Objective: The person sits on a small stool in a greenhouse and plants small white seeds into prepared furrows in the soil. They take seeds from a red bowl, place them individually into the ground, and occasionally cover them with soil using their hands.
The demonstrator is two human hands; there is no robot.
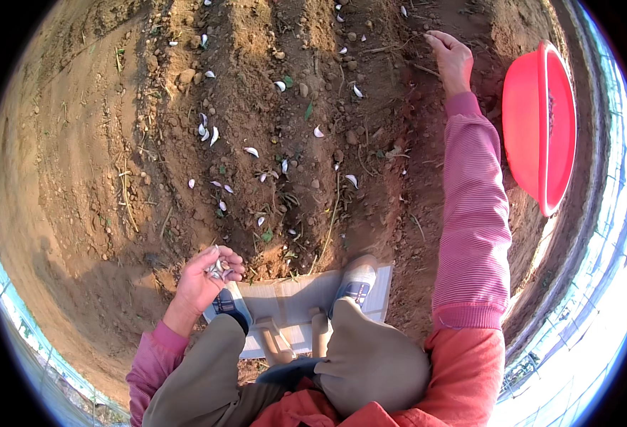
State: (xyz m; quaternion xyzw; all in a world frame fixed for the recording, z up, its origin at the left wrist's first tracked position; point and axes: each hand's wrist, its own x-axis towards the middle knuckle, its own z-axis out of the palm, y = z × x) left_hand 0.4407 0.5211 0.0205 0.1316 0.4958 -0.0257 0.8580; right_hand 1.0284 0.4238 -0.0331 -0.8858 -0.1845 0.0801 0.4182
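Several garlic cloves point(218, 271) rest in the cupped palm of my left hand point(201, 277), held low in front of my knee. My right arm is stretched far forward, and my right hand point(452, 60) is at the soil on the far right with its fingertips pinched together. Whether a clove sits between those fingertips is hidden. Scattered garlic cloves lie on the tilled soil point(297, 112) between the hands, along shallow furrows. Among them are a clove point(357, 91) left of my right hand and a clove point(214, 135) farther left.
A red plastic basin point(521, 123) stands on the right, beside my right forearm, with dark contents partly visible. My shoes point(358, 275) rest on a flattened sheet point(286, 296), with wooden legs point(270, 344) between them. Stones and dry stalks litter the soil. Sheeting point(574, 325) borders the right edge.
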